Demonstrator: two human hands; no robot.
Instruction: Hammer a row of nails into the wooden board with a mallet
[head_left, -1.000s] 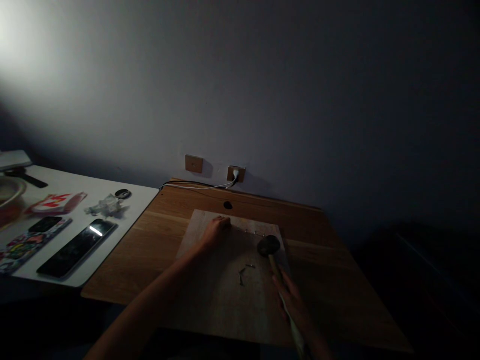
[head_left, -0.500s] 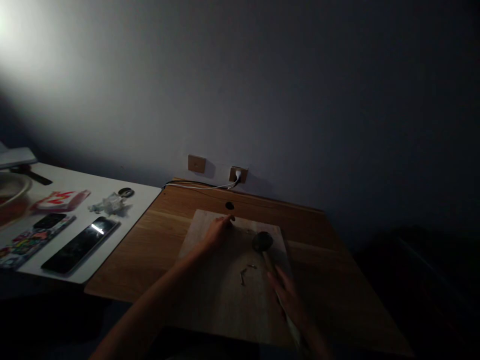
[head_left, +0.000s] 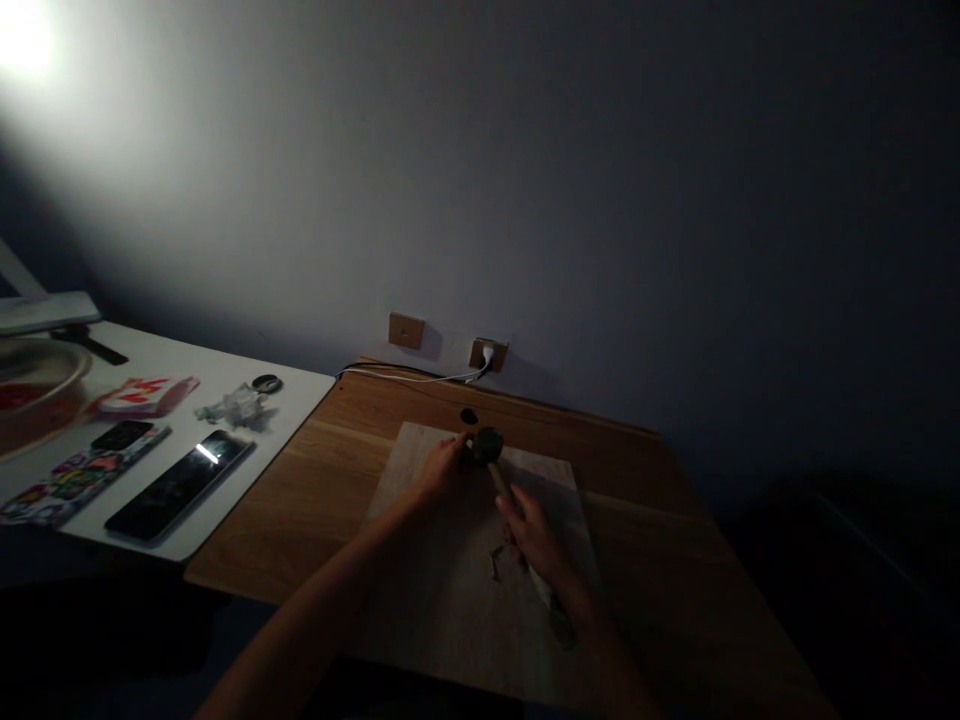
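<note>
Wall: plain and grey (head_left: 450,180), filling the upper frame; bright glare at upper left, falling to near-black at right.
Wall plates: a brown plate (head_left: 406,330) left of centre and a socket (head_left: 480,362) beside it, the latter with a white plug (head_left: 488,354) seated in it.
Cables: white and dark cords (head_left: 405,378) running left from the socket along the desk's rear edge.
Wooden desk: brown, grained top (head_left: 300,490) across the lower centre, with a dark round hole (head_left: 469,416) near its back.
Board: pale and flat (head_left: 442,610), lying on the desk at lower centre.
Hammer: dark head above the board's far part, just beside the left fingers; pale handle (head_left: 502,485) slanting toward lower right.
Right hand: closed (head_left: 534,530) around the handle.
Left hand: fingers curled (head_left: 444,468) at the board's far left part; whether they pinch anything cannot be told.
Nails: small, loose metal pieces (head_left: 494,564) on the board, left of the right hand.
White table: pale top (head_left: 296,415) at left, bearing a phone (head_left: 176,487), a red-and-white packet (head_left: 146,397), crumpled plastic (head_left: 238,405) and a bowl (head_left: 79,362).
</note>
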